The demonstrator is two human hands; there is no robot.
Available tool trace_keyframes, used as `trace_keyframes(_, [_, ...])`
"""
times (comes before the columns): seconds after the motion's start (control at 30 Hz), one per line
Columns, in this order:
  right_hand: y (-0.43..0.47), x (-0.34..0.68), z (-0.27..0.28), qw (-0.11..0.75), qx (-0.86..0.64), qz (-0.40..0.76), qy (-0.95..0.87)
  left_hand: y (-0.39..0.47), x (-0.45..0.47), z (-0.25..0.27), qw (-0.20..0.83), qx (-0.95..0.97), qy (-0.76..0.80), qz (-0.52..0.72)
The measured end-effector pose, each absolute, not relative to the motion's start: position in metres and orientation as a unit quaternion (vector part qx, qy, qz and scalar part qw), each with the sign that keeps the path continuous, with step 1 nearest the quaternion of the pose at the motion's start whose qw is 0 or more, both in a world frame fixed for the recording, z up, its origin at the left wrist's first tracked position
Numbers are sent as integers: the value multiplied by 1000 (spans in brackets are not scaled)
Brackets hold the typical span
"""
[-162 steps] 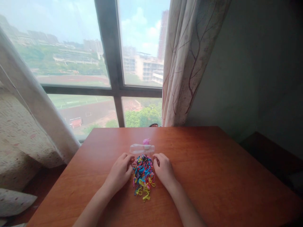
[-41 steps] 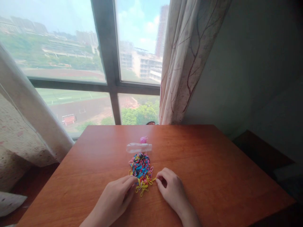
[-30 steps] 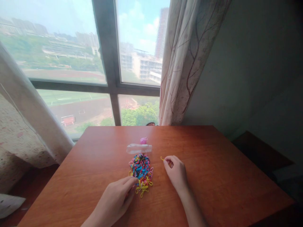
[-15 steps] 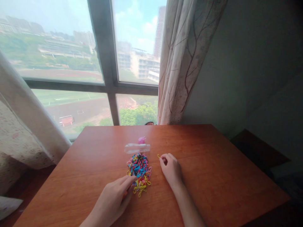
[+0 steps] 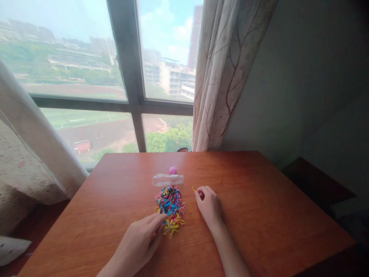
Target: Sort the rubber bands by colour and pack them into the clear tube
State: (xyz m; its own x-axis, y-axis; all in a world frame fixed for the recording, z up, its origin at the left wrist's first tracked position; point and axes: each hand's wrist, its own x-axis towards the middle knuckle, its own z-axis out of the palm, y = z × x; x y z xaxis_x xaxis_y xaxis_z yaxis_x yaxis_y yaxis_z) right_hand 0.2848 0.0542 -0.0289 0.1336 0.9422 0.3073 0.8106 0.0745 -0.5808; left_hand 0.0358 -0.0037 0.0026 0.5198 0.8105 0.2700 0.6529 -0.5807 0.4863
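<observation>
A heap of small coloured hair ties [image 5: 171,202], blue, black, pink and yellow, lies on the wooden table [image 5: 259,215]. At its lower left edge is my left hand [image 5: 144,236], fingers drawn together and bent toward the heap. What its fingertips hold, if anything, is hidden. To the right of the heap my right hand [image 5: 209,204] rests on the table, thumb and forefinger pinched on a yellow hair tie [image 5: 193,189] whose end sticks out to the left.
Just behind the heap lies a clear plastic bottle [image 5: 167,179] on its side. A small pink object [image 5: 173,170] is beyond it. A window [image 5: 161,130] and a patterned curtain [image 5: 215,96] stand past the table's far edge.
The whole view shifts very slightly. Both hands keep their places, and the heap and the yellow hair tie look the same.
</observation>
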Motion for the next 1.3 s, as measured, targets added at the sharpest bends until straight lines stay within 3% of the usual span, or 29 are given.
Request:
trace_keyframes(0.73, [29,281,-17,310,-565,201,-738,-14,53,1,108,894,424,92])
trace_keyframes(1.3, [14,280,8,234,-478,271,-802,-11,46,2,121,861,452,199])
